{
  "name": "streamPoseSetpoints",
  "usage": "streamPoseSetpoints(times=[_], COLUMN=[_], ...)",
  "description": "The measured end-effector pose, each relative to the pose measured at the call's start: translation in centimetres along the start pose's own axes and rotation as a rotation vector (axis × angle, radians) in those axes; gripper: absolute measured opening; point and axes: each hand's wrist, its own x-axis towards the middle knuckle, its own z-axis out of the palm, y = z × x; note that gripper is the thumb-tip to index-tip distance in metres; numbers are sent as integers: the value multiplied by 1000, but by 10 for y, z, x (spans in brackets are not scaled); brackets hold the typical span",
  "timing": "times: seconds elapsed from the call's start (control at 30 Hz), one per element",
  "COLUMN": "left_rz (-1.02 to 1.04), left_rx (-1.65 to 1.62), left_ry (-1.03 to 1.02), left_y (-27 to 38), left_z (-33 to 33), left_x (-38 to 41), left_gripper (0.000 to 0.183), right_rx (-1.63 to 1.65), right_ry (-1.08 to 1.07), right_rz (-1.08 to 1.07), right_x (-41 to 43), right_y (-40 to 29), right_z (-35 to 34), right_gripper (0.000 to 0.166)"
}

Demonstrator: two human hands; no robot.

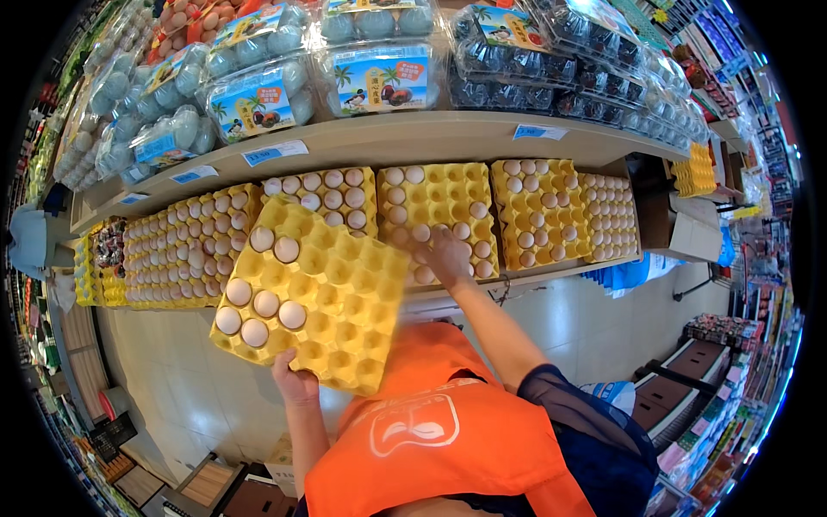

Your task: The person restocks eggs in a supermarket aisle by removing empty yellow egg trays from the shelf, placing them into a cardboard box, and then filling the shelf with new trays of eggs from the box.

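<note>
My left hand [295, 381] grips the lower edge of a yellow egg tray [362, 304]. The tray is held tilted in front of the shelf. Several pale eggs [266, 304] sit in its cups on the left side, and bare cups fill most of its right side. My right hand [449, 255] reaches into another partly filled yellow tray [446, 184] on the lower shelf. Its fingers are curled down among the eggs, with one egg [421, 232] beside the fingertips. Whether they grip an egg is hidden by the hand.
More yellow trays of eggs [187, 252] line the lower shelf to both sides. Above, an upper shelf [400, 139] bears clear plastic packs of preserved eggs [381, 81]. A cardboard box [691, 226] stands past the shelf's right end. Tiled floor [549, 323] lies below.
</note>
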Motion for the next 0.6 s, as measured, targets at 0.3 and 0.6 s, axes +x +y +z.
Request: streamPoseSetpoints(times=[0.3, 0.6], left_rz=[-8, -22], left_rx=[-20, -36], left_ry=[-31, -115], left_y=[0, -2], left_z=[6, 10], left_x=[7, 5], left_gripper=[52, 52], right_rx=[-90, 351], right_ry=[124, -1], right_rz=[-166, -61], right_x=[-63, -62], right_y=[37, -36], right_z=[6, -50], right_gripper=[28, 25])
